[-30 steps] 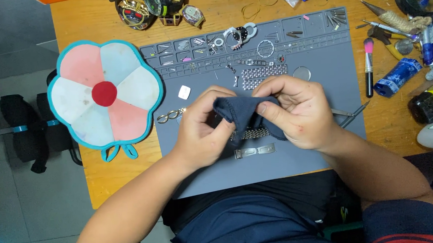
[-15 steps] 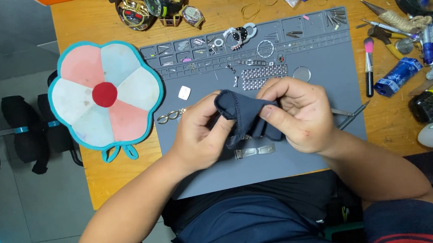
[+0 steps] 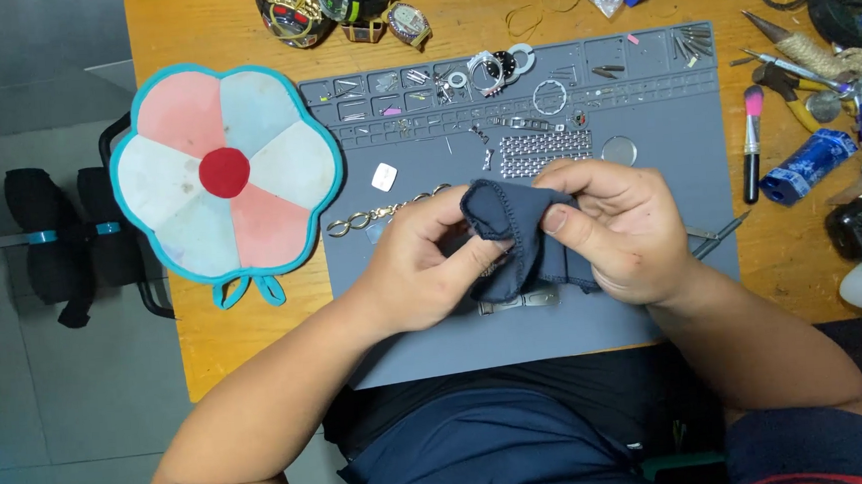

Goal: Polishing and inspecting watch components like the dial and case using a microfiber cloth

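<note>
Dark cloth (image 3: 511, 237), pinched between left hand (image 3: 423, 267) and right hand (image 3: 620, 230), could brush loose watch parts (image 3: 504, 128) just beyond the knuckles and scatter them.

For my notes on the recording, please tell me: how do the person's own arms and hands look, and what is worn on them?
The left hand and right hand are bare: no gloves, and no rings or wristwatch visible. Both forearms are uncovered. Short dark navy sleeves show at the upper arms near the bottom edge; the right sleeve has a red marking.
</note>
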